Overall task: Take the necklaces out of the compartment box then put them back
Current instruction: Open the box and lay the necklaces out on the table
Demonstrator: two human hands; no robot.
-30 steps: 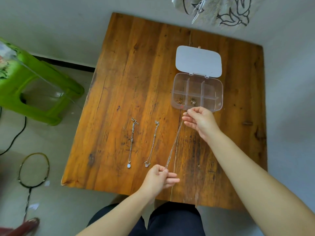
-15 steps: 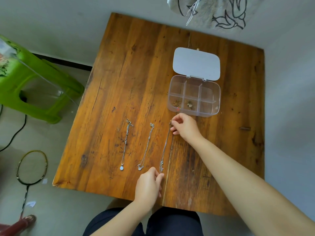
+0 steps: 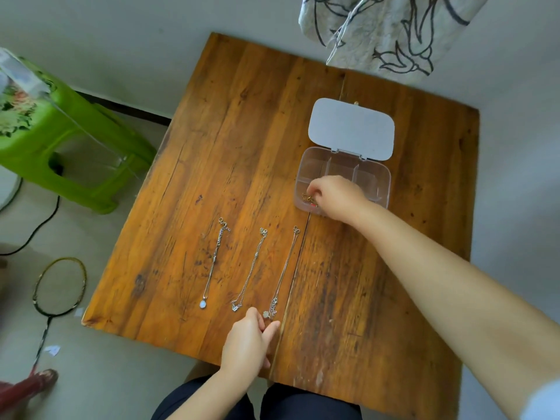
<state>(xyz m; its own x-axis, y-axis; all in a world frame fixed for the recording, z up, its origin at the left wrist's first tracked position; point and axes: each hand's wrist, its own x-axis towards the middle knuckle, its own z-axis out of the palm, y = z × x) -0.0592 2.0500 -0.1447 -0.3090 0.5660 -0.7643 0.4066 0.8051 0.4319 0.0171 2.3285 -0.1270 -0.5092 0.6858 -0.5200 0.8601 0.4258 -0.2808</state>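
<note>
Three necklaces [image 3: 251, 269] lie on the worktop [image 3: 188, 189], between our hands. Right hand [image 3: 339, 197] pinches a gold chain [image 3: 309, 198] inside the compartment box [image 3: 385, 180]; left hand [image 3: 245, 344] relaxed, fingertips by nearest pendant. Light, limp, tangly: we'd lift at clasp.

A small room corner, seen from above.

A worn wooden table [image 3: 242, 165] with dark grain and a seam running down its right half fills the centre of the frame, set against a plain pale wall along the top. A patterned cloth [image 3: 391, 31] hangs at the upper right. On the grey floor at the left stands a green plastic stool [image 3: 60, 147], a black cable [image 3: 36, 228] trails below it, and a badminton racket [image 3: 57, 289] lies at lower left. Soft, even daylight.
</note>
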